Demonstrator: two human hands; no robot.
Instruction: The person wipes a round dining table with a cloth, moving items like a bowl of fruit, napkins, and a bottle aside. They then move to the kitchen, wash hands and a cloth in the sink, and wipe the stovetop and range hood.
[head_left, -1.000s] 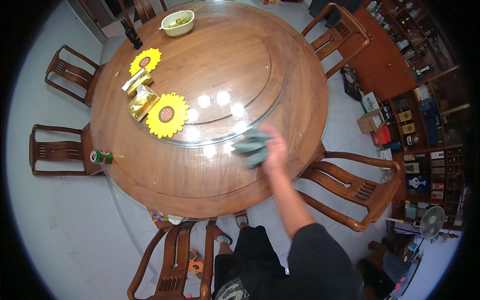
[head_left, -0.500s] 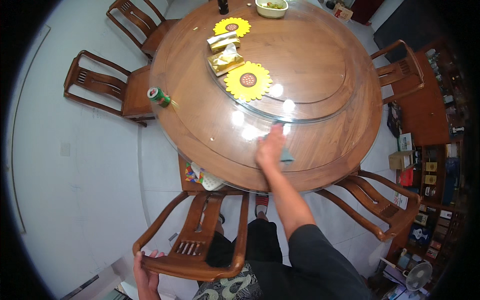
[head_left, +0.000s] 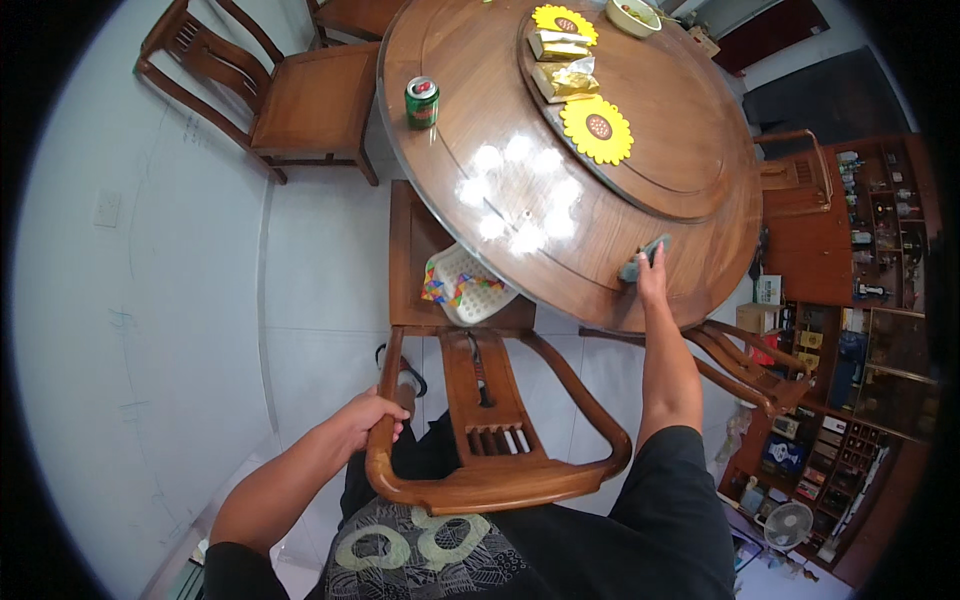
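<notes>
My right hand presses a grey-green cloth to the glass top of the round wooden table, near its front right edge. The fingers are closed about the cloth, which is bunched beside them. Wrapped round the left post of a wooden chair's back is my left hand. That chair stands between me and the table. On its seat, partly under the tabletop, lies a white perforated plastic basket with a multicoloured patterned item.
A green can stands near the table's left edge. The raised turntable bears yellow flower mats and gold tissue packs. Further back is a bowl of food. Other chairs surround the table; a fan stands lower right.
My view has swung left. My right hand and the cloth have slid right along the table edge. My left hand has shifted from the chair's top corner to its left side post.
</notes>
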